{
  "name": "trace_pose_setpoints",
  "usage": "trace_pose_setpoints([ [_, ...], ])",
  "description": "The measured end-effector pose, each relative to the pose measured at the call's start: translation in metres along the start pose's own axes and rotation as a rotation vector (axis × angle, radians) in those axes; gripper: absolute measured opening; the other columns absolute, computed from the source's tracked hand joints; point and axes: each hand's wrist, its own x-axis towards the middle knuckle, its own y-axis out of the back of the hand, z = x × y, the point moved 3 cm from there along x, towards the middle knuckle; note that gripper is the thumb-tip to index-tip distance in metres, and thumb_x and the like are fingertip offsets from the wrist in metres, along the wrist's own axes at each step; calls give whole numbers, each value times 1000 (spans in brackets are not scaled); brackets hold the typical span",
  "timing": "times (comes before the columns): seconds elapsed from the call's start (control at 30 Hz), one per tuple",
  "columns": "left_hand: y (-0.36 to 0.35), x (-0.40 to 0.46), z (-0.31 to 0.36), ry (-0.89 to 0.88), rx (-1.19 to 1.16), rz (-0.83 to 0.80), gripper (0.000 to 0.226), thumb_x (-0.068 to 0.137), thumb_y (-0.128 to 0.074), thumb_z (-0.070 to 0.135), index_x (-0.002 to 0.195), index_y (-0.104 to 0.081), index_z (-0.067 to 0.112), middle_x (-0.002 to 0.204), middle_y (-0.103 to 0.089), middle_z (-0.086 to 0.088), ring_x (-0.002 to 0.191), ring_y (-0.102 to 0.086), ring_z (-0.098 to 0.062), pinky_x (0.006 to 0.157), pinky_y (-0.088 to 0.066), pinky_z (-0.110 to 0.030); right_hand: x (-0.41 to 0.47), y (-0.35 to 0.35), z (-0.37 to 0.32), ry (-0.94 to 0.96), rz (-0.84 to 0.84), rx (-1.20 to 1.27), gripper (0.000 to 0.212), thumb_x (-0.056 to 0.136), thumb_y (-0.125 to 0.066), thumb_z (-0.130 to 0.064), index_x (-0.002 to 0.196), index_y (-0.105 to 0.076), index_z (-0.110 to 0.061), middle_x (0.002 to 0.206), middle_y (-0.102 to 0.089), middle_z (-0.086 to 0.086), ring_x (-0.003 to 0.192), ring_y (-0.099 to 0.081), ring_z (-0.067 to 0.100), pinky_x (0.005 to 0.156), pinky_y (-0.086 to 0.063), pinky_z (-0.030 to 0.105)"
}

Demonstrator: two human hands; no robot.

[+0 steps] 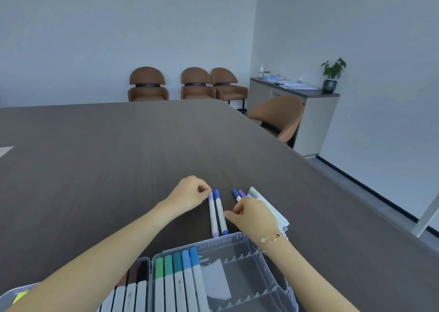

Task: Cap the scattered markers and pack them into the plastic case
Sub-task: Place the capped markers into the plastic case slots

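A person's left hand pinches the far end of a lilac-capped marker lying on a dark wood-grain table; a blue-capped marker lies just beside it on the right, where the right hand, a gold bracelet at its wrist, touches its barrel with curled fingers; further markers fan out behind that hand; nearest, a clear plastic case holds green and blue markers in a row; brown chairs line the far wall.
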Motion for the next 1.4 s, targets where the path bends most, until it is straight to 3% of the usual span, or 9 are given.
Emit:
trace_pose_setpoints([
  [0.17,-2,1,3,-33,-29,-17,26,91,-59,26,114,-68,18,111,-65,3,91,-56,-7,77,-42,-18,-6,2,-10,29,-45,-48,39,86,-54,-52,83,-70,-16,70,-62,0,69,-61,11,72,-53,25],
  [0.3,-4,4,8,-40,-37,-39,24,94,-55,24,112,-69,19,112,-64,2,91,-54,-7,79,-42,-19,-5,1,-16,23,-96,-117,29,86,-55,-37,65,-54,-17,58,-47,-2,59,-52,13,55,-40,20],
  [0.43,-9,7,13,-7,-59,-57,21,92,-58,24,107,-71,15,108,-66,0,89,-56,-7,78,-43,-19,-7,3,-25,55,-73,-208,23,89,-53,-37,79,-52,-16,60,-39,-3,67,-51,15,59,-38,22],
  [0.6,3,10,20,63,-155,-16,22,90,-61,28,101,-73,14,105,-69,1,89,-56,-6,78,-42,-20,-7,10,-25,15,-87,-155,32,88,-55,-31,63,-41,-17,59,-40,-3,54,-41,9,53,-36,18],
  [0.73,30,2,34,86,-256,26,24,84,-67,36,97,-74,17,97,-69,7,90,-60,-6,71,-42,-18,-11,18,-24,12,-49,29,35,85,-56,-33,57,-50,-13,52,-43,-1,51,-46,13,64,-48,27],
  [0.87,54,-19,37,94,-285,60,25,80,-71,39,94,-74,18,96,-69,7,92,-61,-7,72,-42,-19,-25,27,-35,78,-74,189,35,85,-58,-34,69,-65,-5,54,-48,4,55,-51,13,66,-51,27],
  [1.1,54,-74,25,140,-258,-11,24,78,-74,39,93,-73,21,98,-69,6,95,-61,-10,80,-47,-25,-69,36,-49,95,-337,173,36,87,-58,-33,91,-72,0,52,-44,-4,48,-37,9,50,-33,18],
  [1.3,38,-112,22,131,-216,-111,31,74,-75,43,97,-71,23,93,-69,9,89,-62,-6,71,-44,-18,-105,33,-47,77,-490,143,31,88,-58,-34,66,-57,-13,31,-44,-12,47,-30,10,46,-31,17],
  [1.4,29,-123,23,109,-230,-140,31,71,-77,43,94,-72,22,92,-70,8,87,-64,-6,75,-49,-21,-115,29,-41,57,-553,127,21,87,-58,-33,73,-57,-17,46,-57,-13,49,-34,9,47,-34,16],
])
